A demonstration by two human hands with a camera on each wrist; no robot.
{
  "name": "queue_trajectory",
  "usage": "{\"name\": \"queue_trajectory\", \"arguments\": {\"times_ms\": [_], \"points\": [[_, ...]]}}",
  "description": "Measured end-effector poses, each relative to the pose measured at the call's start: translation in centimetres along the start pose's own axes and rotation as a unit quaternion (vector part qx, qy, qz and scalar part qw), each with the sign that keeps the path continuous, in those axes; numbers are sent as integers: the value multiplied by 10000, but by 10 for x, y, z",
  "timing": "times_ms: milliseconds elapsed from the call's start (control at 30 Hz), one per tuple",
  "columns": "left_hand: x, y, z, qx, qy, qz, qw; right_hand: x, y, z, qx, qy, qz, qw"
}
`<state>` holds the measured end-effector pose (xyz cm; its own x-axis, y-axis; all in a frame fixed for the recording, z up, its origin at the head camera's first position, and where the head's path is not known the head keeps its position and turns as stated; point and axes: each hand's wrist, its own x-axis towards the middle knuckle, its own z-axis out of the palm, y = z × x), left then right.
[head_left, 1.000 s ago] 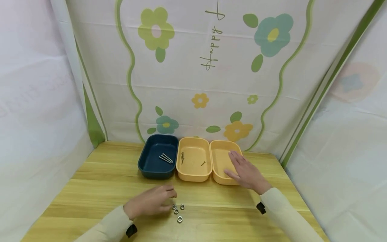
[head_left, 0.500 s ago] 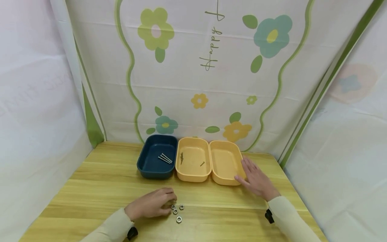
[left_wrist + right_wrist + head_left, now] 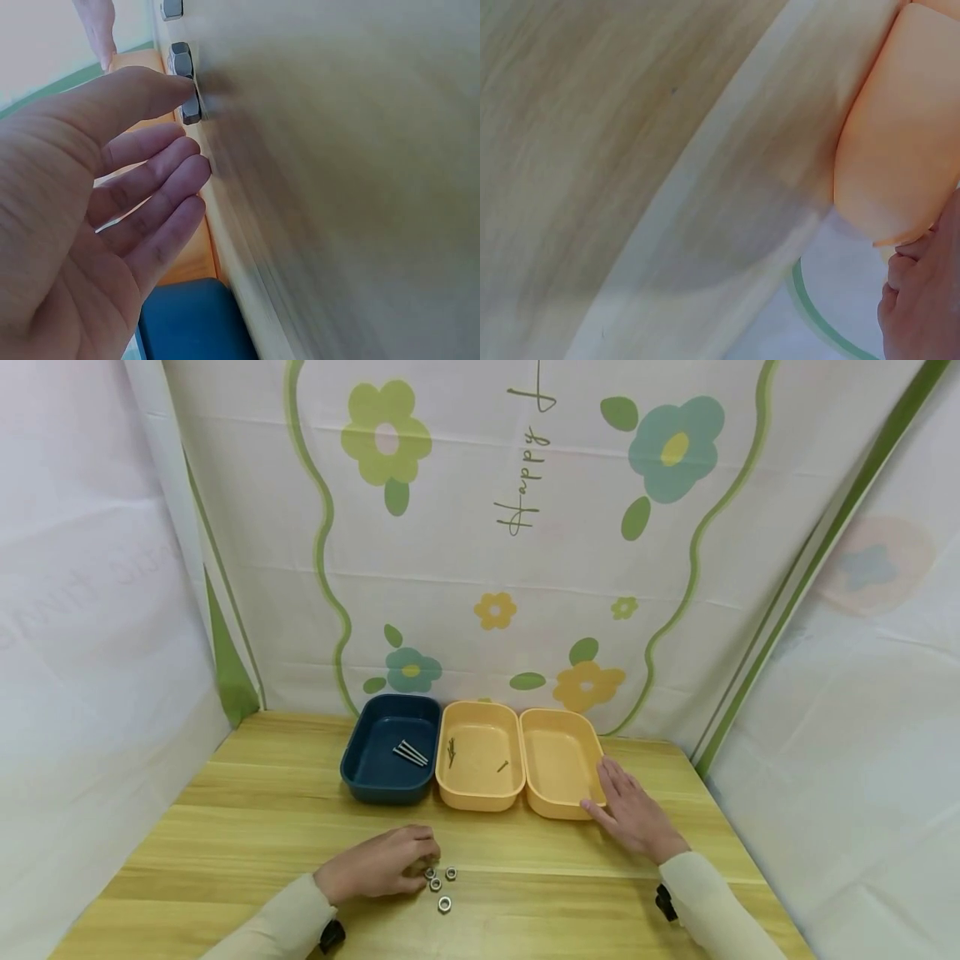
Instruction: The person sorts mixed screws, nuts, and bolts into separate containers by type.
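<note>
My left hand (image 3: 386, 862) is low over the table, with its fingers loosely bent beside several metal hex nuts. In the left wrist view the thumb covers part of a nut (image 3: 191, 109), and the fingertips lie just below it; contact is hard to tell. A nearer nut (image 3: 445, 904) lies apart from the cluster in the head view. At the right yellow tray (image 3: 562, 760), my right hand (image 3: 633, 810) lies along the near right rim, fingers straight and thumb spread. The right wrist view catches only the edge of that hand (image 3: 926, 296) by the tray wall.
Left of that tray stands another yellow tray (image 3: 480, 797) with several small dark screws (image 3: 452, 753) inside. The dark blue tray (image 3: 390, 793) beside it holds several long silver screws (image 3: 411, 752). A flowered cloth (image 3: 450, 552) rises behind the wooden table (image 3: 262, 827).
My right hand has drawn back from over the right yellow tray to its right rim. My left hand has settled lower by the nuts, fingers bent more, then barely moved.
</note>
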<state>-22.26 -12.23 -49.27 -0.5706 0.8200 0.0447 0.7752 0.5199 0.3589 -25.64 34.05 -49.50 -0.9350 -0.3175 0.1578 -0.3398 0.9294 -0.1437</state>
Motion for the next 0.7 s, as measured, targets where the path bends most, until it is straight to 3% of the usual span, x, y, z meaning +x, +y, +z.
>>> {"name": "queue_trajectory", "arguments": {"times_ms": [267,500,700], "points": [[4,0,2,-130,-96,128,9998,-1,-2,0,38,22,41,10000],[4,-2,2,-24,33,542,9985,-2,-2,0,12,2,64,10000],[6,-2,0,-115,-64,393,9991,-1,-1,1,45,-34,36,10000]]}}
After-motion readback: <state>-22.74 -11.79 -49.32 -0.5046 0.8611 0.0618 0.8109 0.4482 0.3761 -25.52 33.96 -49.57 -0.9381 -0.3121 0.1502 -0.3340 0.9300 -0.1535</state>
